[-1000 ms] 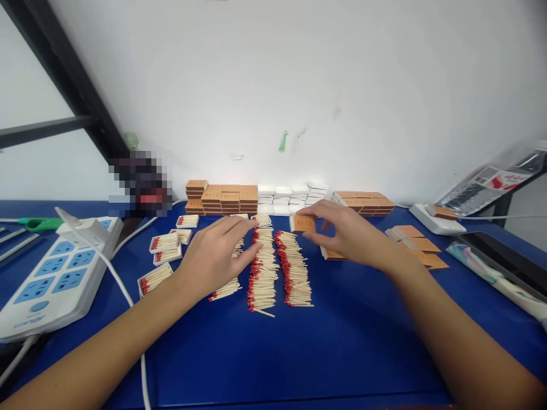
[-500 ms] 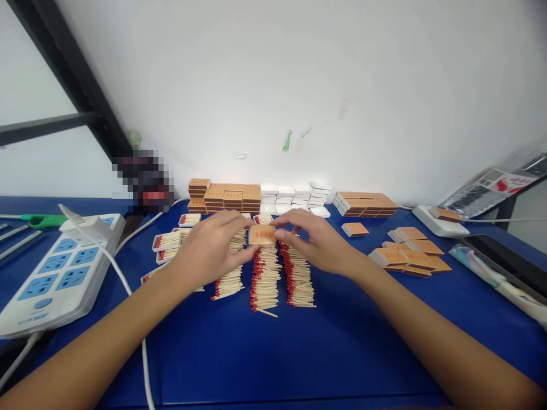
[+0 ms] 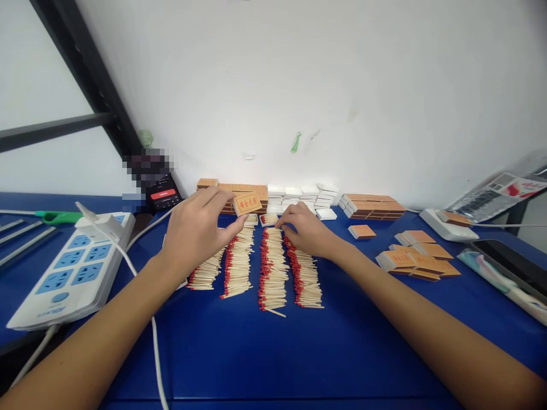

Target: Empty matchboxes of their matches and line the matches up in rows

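Note:
My left hand (image 3: 194,228) pinches an orange matchbox (image 3: 247,204) between thumb and fingers, raised above the matches with its printed face toward me. My right hand (image 3: 308,230) is low over the match rows, fingers bent together beside the right end of a white tray filled with matches (image 3: 269,220). Whether those fingertips grip the tray or a match cannot be made out. Several rows of red-tipped matches (image 3: 273,273) lie on the blue table (image 3: 265,353) below the hands. My left hand hides most of the filled trays at left.
Along the wall stand stacked orange matchboxes (image 3: 207,183), white trays (image 3: 293,193) and orange covers (image 3: 374,206). More orange covers (image 3: 416,259) lie in a pile at right, near a phone (image 3: 508,262). A power strip (image 3: 72,267) with a white cable (image 3: 157,353) occupies the left.
The matchbox has moved left and up in my left hand. My right hand has let go of it and dropped to the end of the filled tray. The view has shifted slightly.

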Available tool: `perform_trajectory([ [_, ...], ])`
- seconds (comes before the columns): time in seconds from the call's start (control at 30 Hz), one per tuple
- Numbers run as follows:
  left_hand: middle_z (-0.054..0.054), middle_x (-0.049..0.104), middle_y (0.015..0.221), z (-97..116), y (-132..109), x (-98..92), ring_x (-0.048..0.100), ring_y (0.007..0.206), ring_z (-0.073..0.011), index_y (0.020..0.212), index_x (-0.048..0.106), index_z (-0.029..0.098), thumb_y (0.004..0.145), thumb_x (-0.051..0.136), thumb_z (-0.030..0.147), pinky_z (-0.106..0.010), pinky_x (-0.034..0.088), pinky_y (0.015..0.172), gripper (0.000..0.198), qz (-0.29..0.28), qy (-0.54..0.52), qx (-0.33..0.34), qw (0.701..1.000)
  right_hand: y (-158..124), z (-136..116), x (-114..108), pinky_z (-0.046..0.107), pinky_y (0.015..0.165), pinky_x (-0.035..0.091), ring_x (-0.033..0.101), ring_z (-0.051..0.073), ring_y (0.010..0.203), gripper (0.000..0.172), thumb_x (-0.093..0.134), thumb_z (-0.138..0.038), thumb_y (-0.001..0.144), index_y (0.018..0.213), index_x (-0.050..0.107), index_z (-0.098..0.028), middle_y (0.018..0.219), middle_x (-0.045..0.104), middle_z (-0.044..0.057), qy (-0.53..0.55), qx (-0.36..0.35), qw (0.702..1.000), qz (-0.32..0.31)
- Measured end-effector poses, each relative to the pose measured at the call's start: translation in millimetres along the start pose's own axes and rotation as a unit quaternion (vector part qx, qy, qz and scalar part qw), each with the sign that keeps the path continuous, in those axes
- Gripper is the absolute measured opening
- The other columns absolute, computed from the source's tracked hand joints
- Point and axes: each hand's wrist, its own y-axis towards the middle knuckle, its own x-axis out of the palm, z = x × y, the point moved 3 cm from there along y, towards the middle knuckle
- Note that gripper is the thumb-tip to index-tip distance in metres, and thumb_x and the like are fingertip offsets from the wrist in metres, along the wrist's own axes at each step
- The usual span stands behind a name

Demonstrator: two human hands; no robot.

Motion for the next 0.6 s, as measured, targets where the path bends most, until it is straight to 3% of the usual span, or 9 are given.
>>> perform_trajectory([
  [0.2,-0.010,0.077,0.105,5.0,-1.6,2.9,0.073,0.097,-0.0273,0.112,0.068,0.018,0.096,0.070,0.038,-0.039,0.059,0.084,0.026,-0.015,0.007,0.009,1.000,-0.5,-5.6,-2.6,0.048,0.095,0.047,0.055,0.032,0.102,0.032,0.050,-0.008,0.093,0.103,0.079,-0.019,0.100,0.069,0.014,0.008,0.010,1.000,0.003],
  [0.6,-0.010,0.078,0.114,12.1,-9.3,16.6,0.074,0.106,-0.0293,0.115,0.071,0.017,0.092,0.076,0.035,-0.042,0.059,0.093,0.030,-0.061,-0.048,-0.019,0.997,-2.2,-10.0,0.2,0.046,0.093,0.045,0.054,0.030,0.100,0.032,0.050,-0.005,0.091,0.099,0.078,-0.017,0.098,0.069,0.014,0.032,-0.003,0.999,0.010],
])
